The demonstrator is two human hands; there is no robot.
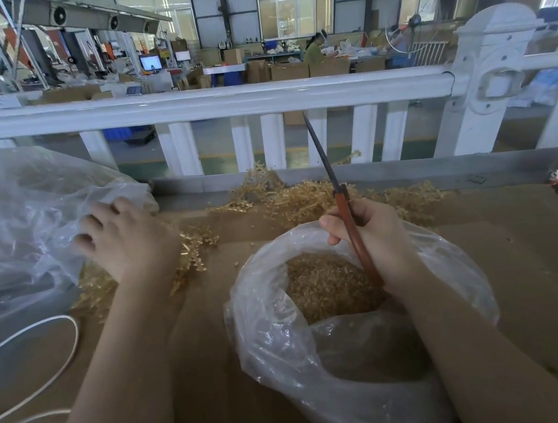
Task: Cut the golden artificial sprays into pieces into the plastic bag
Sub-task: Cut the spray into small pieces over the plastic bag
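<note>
Two hands work over a brown cardboard-covered tabletop point(516, 255). Right hand point(369, 232) is curled round the reddish handles of scissors point(346, 211), whose dark, narrow blades are together and point up toward a white railing point(190, 103). It hovers above a crinkled clear bag point(319, 345) holding fine golden cuttings point(323, 286). Left hand point(125, 237) rests with fingers spread on a larger filmy bag point(13, 222). Spiky golden sprays point(303, 198) lie heaped along the far edge, beyond the bag.

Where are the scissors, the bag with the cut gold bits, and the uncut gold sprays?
scissors point(350, 219): head view, orange handle.
plastic bag point(277, 335): head view, left wall.
golden sprays point(304, 200): head view, pile's middle.
</note>
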